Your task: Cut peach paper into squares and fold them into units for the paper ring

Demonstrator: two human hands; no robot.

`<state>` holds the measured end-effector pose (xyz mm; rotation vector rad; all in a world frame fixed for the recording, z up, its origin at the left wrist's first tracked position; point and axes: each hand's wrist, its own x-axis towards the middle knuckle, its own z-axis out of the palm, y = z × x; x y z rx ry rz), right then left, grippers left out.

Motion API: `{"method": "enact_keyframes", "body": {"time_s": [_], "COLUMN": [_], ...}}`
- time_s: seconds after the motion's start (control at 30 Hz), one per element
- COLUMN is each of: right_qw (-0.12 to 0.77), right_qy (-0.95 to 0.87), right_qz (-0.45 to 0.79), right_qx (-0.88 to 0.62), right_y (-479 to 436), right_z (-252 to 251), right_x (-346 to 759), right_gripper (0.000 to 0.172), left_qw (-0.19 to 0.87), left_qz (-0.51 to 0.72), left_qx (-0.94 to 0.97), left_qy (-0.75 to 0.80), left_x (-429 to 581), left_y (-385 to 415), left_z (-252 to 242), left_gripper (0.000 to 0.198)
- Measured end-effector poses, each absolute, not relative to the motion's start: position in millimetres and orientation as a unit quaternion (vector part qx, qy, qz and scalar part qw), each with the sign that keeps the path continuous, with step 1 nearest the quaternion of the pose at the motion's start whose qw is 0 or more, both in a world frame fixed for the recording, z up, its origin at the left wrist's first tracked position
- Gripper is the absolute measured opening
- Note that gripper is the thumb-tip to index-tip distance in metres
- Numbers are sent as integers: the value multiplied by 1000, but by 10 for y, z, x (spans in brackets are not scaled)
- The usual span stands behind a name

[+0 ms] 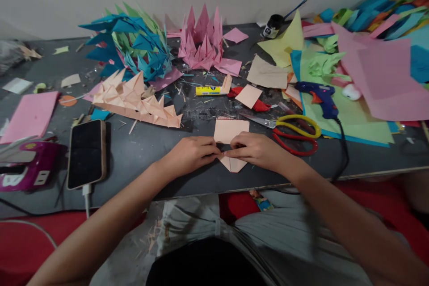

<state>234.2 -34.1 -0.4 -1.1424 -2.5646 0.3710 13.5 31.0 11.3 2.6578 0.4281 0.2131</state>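
Observation:
A peach sheet of paper [233, 165], folded to a blunt point toward me, lies near the table's front edge. My left hand [192, 154] pinches its left side. From the right, my right hand [254, 149] has its fingers closed on the same paper, thumb and fingertips close to the left ones. Just beyond my hands lies a flat peach square [231, 129], partly covered by my right fingers. Scissors [295, 133] with yellow and red handles rest right of it. A strip of joined peach folded points [134, 103] sits to the left.
A phone [86, 154] on a cable and a purple device [30, 167] lie left. Blue-green [134, 44] and pink [203, 44] folded-paper crowns stand behind. A glue stick [208, 90], glue gun [320, 96], black jar [273, 27] and coloured sheets [378, 71] spread across the table.

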Motion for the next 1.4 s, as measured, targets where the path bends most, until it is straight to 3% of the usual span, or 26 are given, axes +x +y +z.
{"method": "enact_keyframes", "body": {"time_s": [0.3, 0.53, 0.7, 1.0, 1.4], "right_qw": [148, 237, 252, 238, 221], "right_qy": [-916, -853, -810, -825, -849], "right_qz": [107, 222, 299, 274, 229], "right_qx": [-356, -409, -437, -433, -421], "right_y": [-300, -285, -245, -234, -243], "right_z": [-18, -73, -55, -28, -46], "right_x": [2371, 2352, 2336, 2325, 2333], "right_gripper": [32, 20, 12, 18, 25], "left_qw": [166, 147, 125, 206, 119], "left_qz": [103, 120, 134, 134, 165], "left_qx": [971, 949, 952, 932, 952], "left_qy": [135, 250, 243, 266, 228], "left_x": [121, 258, 272, 289, 280], "left_y": [300, 173, 162, 188, 166], "left_z": [95, 77, 38, 88, 5], "left_gripper": [23, 23, 24, 19, 20]}}
